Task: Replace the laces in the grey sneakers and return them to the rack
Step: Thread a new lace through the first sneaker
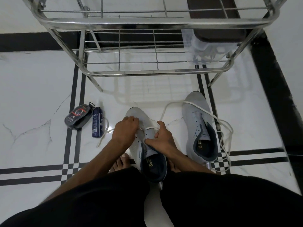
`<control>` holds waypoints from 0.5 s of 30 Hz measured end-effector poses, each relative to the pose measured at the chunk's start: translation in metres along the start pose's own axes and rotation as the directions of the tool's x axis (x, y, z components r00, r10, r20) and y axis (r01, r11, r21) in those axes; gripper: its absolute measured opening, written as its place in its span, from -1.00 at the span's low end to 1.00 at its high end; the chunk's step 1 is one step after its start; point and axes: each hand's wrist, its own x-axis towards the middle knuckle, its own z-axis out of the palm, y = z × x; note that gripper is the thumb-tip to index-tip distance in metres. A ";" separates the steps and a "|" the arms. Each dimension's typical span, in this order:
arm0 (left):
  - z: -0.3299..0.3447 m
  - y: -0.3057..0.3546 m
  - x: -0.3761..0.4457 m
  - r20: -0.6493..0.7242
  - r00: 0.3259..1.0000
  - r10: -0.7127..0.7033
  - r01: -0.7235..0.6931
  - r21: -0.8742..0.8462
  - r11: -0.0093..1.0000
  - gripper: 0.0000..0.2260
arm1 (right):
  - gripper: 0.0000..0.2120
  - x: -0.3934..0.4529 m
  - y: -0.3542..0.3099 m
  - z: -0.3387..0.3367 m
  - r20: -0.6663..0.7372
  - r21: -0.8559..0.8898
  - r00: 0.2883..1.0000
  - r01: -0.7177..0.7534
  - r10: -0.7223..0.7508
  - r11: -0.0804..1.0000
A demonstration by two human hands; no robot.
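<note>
Two grey sneakers on the tiled floor, both toes pointing at the metal rack point(147, 72). The near sneaker point(144, 145) sits between the person's bare feet, right under both hands. Left hand point(126, 128) is curled over the toe end with its fingers closed on the white lace point(151, 128) at the front eyelets. Right hand point(161, 138) is on the tongue side, thumb and fingers pinching that same lace where it crosses the shoe. One end of the lace trails off left across the floor, ending near the blue can point(97, 122); the other loops up toward the far shoe.

The other sneaker point(199, 126) lies well off to the right of the hands, untouched, with a loose lace point(224, 136) draped over it and coiled on the floor beside it.

A dark polish pack point(78, 117) lies just left of the can. There's a clear bag point(208, 51) on the rack's lower shelf, contents too blurry to tell.
</note>
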 end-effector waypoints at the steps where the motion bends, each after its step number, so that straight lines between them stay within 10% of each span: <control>1: -0.001 -0.001 -0.004 0.023 0.999 0.035 -0.035 -0.004 0.999 -0.73 | -0.04 0.000 0.000 0.001 -0.012 -0.010 1.000 0.005 -0.006 1.000; 15: -0.009 -0.057 -0.025 -0.186 0.924 -0.334 0.296 -0.204 0.933 -0.96 | -0.09 -0.009 0.000 -0.008 -0.101 0.108 0.992 -0.069 0.080 0.992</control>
